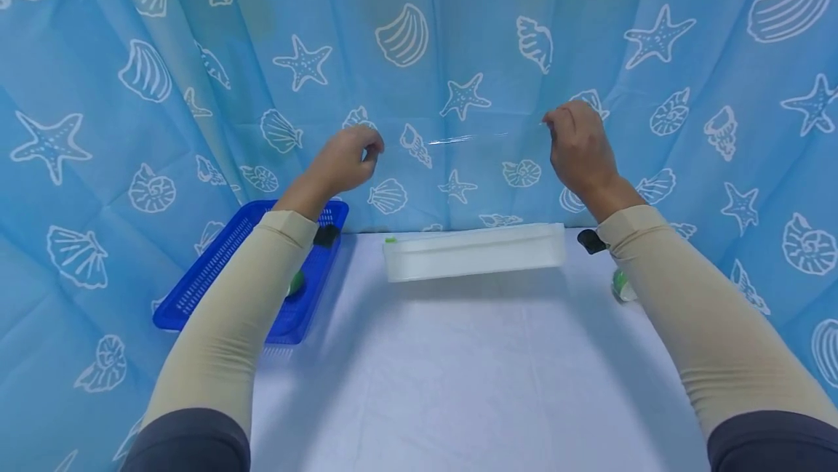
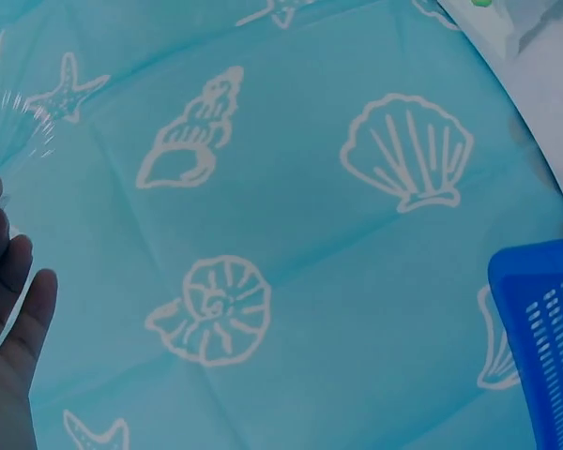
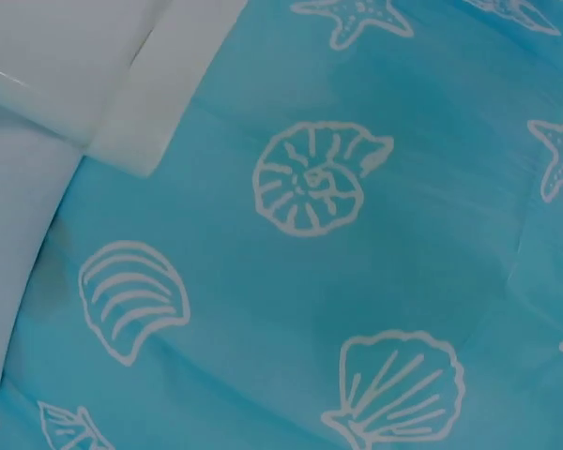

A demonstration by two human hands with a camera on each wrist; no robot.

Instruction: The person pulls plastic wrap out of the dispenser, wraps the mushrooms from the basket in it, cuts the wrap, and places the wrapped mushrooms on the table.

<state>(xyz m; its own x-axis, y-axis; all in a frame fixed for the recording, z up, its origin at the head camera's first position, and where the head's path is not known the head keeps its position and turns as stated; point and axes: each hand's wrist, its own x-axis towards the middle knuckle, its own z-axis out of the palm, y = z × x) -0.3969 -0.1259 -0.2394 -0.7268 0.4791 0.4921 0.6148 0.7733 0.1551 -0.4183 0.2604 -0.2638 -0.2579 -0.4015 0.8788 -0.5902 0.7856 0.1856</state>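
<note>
Between my two raised hands stretches a sheet of clear plastic wrap (image 1: 468, 139), nearly invisible except for shiny streaks. My left hand (image 1: 347, 159) pinches its left end between thumb and fingers; the left wrist view shows wrinkled wrap (image 2: 14, 122) gathering at those fingertips. At the other end, my right hand (image 1: 579, 148) pinches the wrap with bent fingers. The right wrist view leaves that hand out of frame. Below and between the hands is a long white wrap box (image 1: 474, 254), slightly tilted, with a small green piece (image 1: 390, 240) at its left top corner.
On the left, a blue plastic basket (image 1: 314, 297) holds a green round item (image 1: 296, 283), partly hidden by my left forearm. A green and white item (image 1: 624, 286) sits at the right beside my right forearm. Behind the white table (image 1: 458, 377) hangs a blue shell-patterned curtain (image 1: 419, 79).
</note>
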